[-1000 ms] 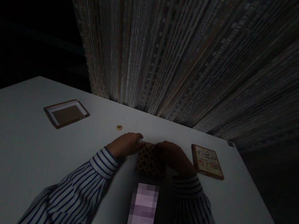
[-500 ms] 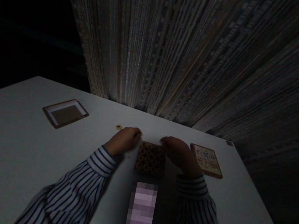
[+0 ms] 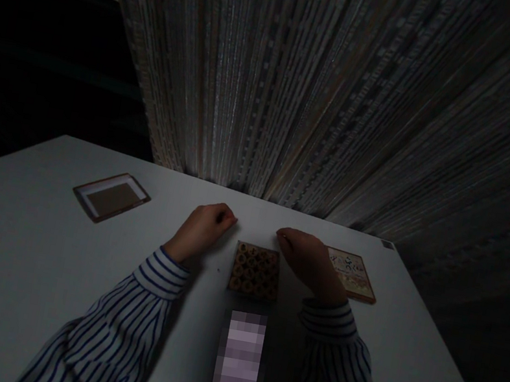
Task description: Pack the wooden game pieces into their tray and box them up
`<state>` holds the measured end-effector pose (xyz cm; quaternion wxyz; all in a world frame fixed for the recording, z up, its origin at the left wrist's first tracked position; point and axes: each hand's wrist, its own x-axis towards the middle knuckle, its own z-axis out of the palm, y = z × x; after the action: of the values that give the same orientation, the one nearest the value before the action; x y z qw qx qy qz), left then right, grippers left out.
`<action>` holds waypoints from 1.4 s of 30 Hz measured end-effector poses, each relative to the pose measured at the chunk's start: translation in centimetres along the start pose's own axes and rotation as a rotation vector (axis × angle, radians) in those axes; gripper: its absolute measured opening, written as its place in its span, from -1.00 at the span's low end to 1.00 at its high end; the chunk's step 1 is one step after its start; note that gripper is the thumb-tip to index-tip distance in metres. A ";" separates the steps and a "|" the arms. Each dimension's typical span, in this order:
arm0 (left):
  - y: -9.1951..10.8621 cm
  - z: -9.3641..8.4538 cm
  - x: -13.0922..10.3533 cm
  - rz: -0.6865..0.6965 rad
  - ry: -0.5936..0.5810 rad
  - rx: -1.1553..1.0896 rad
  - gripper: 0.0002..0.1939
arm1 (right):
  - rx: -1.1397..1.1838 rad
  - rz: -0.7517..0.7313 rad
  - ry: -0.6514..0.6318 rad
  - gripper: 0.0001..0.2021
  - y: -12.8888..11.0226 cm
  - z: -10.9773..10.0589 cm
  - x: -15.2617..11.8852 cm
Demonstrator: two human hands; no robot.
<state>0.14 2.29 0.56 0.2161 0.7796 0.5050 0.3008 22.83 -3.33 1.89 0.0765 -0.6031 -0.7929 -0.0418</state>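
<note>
A small square wooden board (image 3: 255, 271) with a grid of round patterned pieces lies flat on the white table (image 3: 17, 254), straight in front of me. My left hand (image 3: 203, 229) rests just left of the board's far corner with its fingers curled under; whether anything is inside them is hidden. My right hand (image 3: 307, 263) hovers at the board's right side, fingers bent together, nothing visible in it. Neither hand touches the board. Both arms wear blue-and-white striped sleeves.
A printed card or box lid (image 3: 351, 274) lies right of my right hand, partly behind it. A shallow brown-rimmed tray (image 3: 110, 196) sits at the far left. A tall wall of stacked flat sheets (image 3: 330, 99) rises right behind the table. The light is very dim.
Both hands have drawn back off the board's far corners. My left hand slid up and left over the spot where a small round piece lay; that piece is no longer visible.
</note>
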 end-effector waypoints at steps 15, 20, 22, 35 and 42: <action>-0.1 -2.1 -2.2 0.030 0.051 -0.038 -0.68 | 0.250 -0.055 0.324 -0.74 -1.3 -1.1 -0.6; -2.5 -3.1 -3.3 -0.072 0.143 -0.079 -0.67 | 0.346 -0.039 0.259 -0.74 -1.6 -1.2 0.3; -3.5 -3.3 -3.6 -0.101 0.176 -0.080 -0.66 | 0.369 -0.033 0.241 -0.74 -1.8 -1.3 0.8; -8.2 -0.9 -4.0 -0.175 0.134 0.150 -0.52 | 0.275 -0.092 -0.068 -0.66 -5.0 -0.3 4.7; -8.4 -0.1 -2.6 -0.147 0.063 0.273 -0.55 | 0.188 -0.122 -0.187 -0.64 -6.8 1.8 6.7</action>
<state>-6.23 3.24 -5.45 0.1134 0.7529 0.6034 0.2369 14.37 1.47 1.48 0.0559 -0.5452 -0.8322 0.0844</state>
